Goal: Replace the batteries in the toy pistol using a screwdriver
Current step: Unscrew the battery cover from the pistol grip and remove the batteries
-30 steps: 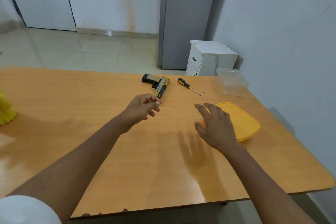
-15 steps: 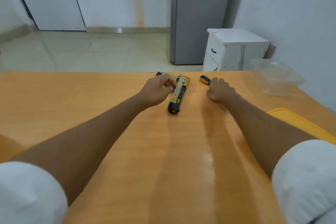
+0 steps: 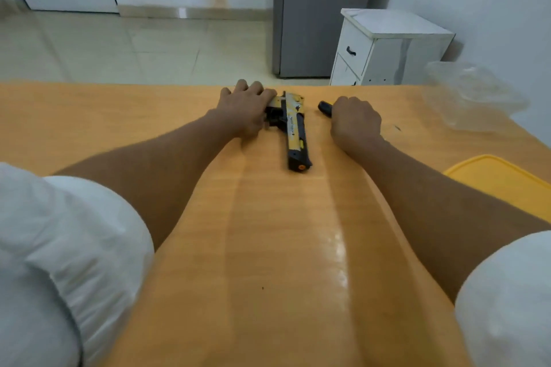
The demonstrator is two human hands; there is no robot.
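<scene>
The gold-and-black toy pistol (image 3: 294,131) lies flat near the far edge of the orange table (image 3: 268,247), its muzzle pointing toward me. My left hand (image 3: 245,109) rests over the pistol's grip end, fingers curled on it. My right hand (image 3: 354,119) is closed over the screwdriver (image 3: 325,107); only the black and yellow end of its handle sticks out to the left of my fist, and the shaft is hidden.
A clear plastic container (image 3: 471,98) stands at the far right of the table. A yellow lid (image 3: 504,185) lies at the right edge. Beyond the table are a white drawer cabinet (image 3: 387,48) and a grey fridge (image 3: 322,9).
Both arms have reached further across the table. My left hand has settled on the pistol's grip, and my right hand has closed over the screwdriver handle.
</scene>
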